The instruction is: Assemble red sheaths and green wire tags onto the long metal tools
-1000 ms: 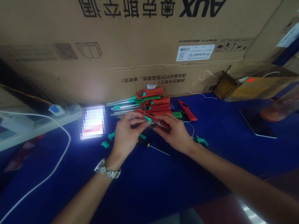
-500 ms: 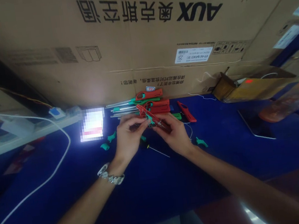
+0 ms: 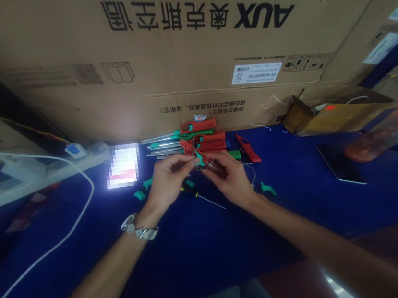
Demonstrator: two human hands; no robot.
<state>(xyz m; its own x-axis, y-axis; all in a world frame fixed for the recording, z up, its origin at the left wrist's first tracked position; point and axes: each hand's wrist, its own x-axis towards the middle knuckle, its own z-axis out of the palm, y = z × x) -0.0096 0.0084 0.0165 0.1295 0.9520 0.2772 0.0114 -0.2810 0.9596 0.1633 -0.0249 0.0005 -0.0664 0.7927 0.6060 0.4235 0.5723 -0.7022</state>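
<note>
My right hand (image 3: 233, 178) is closed around a red lighter casing (image 3: 186, 146) with its inside showing. At that casing, my left hand (image 3: 168, 181) pinches a small green trigger piece (image 3: 199, 158) between thumb and fingertips. A thin wire loops above the fingers. Just behind both hands lie several long-nosed lighters (image 3: 199, 125) in red and green, their metal tubes pointing left. Loose green plastic pieces (image 3: 268, 189) are scattered on the blue table at either side. In front of the fingers rests a thin screwdriver (image 3: 210, 200) with a yellow end.
A lit phone (image 3: 123, 165) lies left of the hands, beside a power strip (image 3: 42, 175) and white cable. Another red casing (image 3: 248, 149) is to the right. Further right are a dark tablet-like device (image 3: 341, 165), an orange-tinted bottle (image 3: 386, 135) and a yellow box (image 3: 347, 116). Tall cardboard (image 3: 176, 79) stands behind.
My left wrist has shifted slightly left and the left fingers have drawn back a little, so more of the green piece shows. My right hand has barely moved and keeps the casing.
</note>
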